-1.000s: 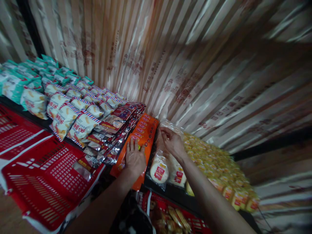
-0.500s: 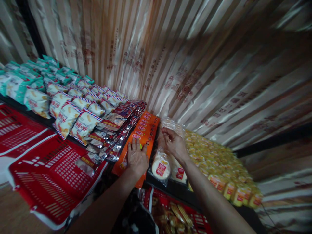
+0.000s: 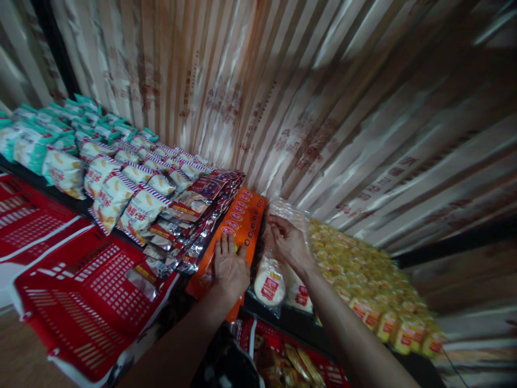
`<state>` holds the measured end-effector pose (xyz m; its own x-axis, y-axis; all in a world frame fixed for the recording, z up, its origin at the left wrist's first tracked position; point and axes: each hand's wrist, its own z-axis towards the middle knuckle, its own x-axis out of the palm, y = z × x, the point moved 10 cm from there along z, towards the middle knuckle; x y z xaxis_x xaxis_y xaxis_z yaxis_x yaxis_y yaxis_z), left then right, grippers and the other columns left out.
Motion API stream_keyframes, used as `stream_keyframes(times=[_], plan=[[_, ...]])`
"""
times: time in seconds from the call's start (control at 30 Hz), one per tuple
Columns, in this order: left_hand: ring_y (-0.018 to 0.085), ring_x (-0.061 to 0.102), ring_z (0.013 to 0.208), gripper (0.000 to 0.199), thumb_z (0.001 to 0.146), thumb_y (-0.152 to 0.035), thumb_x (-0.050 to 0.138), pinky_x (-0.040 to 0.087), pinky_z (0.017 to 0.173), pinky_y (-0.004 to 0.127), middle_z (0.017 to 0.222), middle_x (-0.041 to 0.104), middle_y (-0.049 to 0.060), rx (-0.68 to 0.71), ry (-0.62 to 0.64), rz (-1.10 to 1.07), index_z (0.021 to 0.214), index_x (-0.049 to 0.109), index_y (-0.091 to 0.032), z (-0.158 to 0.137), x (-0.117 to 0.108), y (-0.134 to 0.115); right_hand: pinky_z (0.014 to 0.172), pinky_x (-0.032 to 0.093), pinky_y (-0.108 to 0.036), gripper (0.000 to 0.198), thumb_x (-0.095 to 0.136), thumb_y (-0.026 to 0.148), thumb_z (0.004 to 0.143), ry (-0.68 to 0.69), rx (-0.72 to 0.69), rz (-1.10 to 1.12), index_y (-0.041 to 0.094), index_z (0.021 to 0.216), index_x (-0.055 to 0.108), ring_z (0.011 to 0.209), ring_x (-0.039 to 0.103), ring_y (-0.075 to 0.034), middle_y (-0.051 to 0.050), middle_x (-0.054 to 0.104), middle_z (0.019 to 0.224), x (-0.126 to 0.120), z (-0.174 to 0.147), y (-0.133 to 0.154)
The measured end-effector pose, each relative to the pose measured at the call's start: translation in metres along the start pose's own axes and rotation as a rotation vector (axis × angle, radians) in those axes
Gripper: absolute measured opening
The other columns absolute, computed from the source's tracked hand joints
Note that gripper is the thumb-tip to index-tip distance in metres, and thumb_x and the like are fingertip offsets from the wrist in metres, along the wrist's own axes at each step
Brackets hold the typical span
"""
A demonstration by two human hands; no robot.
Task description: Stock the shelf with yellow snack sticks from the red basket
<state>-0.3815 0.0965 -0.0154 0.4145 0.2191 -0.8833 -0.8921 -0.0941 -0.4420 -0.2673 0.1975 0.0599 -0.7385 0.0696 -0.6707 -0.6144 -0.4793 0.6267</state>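
Observation:
My left hand [image 3: 231, 269] lies flat with fingers stretched out on an orange snack packet [image 3: 242, 213] printed with a column of pink-ringed logos. To the right of it, my right hand [image 3: 291, 242] is over clear-wrapped packs of round white crackers [image 3: 270, 287]. Its fingers are curled into a pinch near the clear wrap. Whether any wrap sits between the fingertips is hidden. Beside the orange packet on the left lie overlapping dark red and silver packets [image 3: 204, 196]. Right of the crackers stand rows of small yellow-wrapped snacks [image 3: 355, 264].
White bags with striped edges [image 3: 111, 196] and green-and-white bags [image 3: 34, 143] fill the shelf's left side. Red plastic baskets [image 3: 86, 302] stand below, one with golden packets [image 3: 299, 366]. Pleated printed sheeting [image 3: 226, 81] hangs behind the shelf.
The view has shifted slightly, so the goods sit a little lower and further right. Both hands keep nearly the same places on the goods.

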Motion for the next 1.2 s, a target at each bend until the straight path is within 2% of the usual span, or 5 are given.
stream_keyframes(times=[0.13,0.4,0.57,0.83,1.2], plan=[[0.034,0.027,0.134,0.051,0.080,-0.031,0.050,0.020,0.109,0.047,0.140,0.040,0.019,-0.002,-0.059,-0.007,0.126,0.052,-0.010,0.001,-0.001,-0.005,0.089,0.049,-0.036,0.032,0.044,0.037,0.079,-0.009,-0.008,-0.003,0.019,0.094,0.066,0.091,0.064,-0.019,-0.007,0.068,0.101,-0.001,0.003,0.002],[0.034,0.025,0.135,0.046,0.083,-0.027,0.047,0.022,0.109,0.048,0.137,0.043,0.020,0.028,-0.054,-0.043,0.123,0.053,-0.006,0.009,-0.004,-0.017,0.089,0.049,-0.036,0.033,0.046,0.038,0.079,-0.010,0.020,0.023,0.018,0.095,0.066,0.093,0.063,-0.019,-0.008,0.068,0.104,-0.007,0.006,-0.006],[0.031,0.021,0.136,0.040,0.083,-0.023,0.047,0.025,0.109,0.048,0.136,0.045,0.017,0.095,-0.132,-0.078,0.118,0.057,-0.008,0.002,-0.014,-0.030,0.088,0.049,-0.037,0.035,0.046,0.040,0.079,-0.047,0.048,0.053,0.017,0.098,0.064,0.090,0.064,-0.018,-0.009,0.068,0.100,-0.023,-0.005,-0.020],[0.028,0.022,0.137,0.030,0.084,-0.014,0.043,0.031,0.109,0.041,0.132,0.049,0.015,0.231,-0.145,-0.162,0.107,0.062,-0.011,-0.036,-0.023,-0.049,0.085,0.050,-0.042,0.036,0.045,0.037,0.078,-0.139,0.093,0.078,0.016,0.103,0.062,0.088,0.065,-0.020,-0.010,0.068,0.097,-0.057,-0.045,-0.032],[0.027,0.021,0.137,0.030,0.083,-0.011,0.043,0.032,0.109,0.041,0.132,0.049,0.011,0.293,-0.171,-0.233,0.107,0.062,-0.013,-0.099,-0.019,-0.070,0.084,0.051,-0.042,0.037,0.047,0.041,0.080,-0.145,0.154,0.101,0.017,0.105,0.061,0.090,0.065,-0.020,-0.010,0.068,0.096,-0.096,-0.131,-0.015]])
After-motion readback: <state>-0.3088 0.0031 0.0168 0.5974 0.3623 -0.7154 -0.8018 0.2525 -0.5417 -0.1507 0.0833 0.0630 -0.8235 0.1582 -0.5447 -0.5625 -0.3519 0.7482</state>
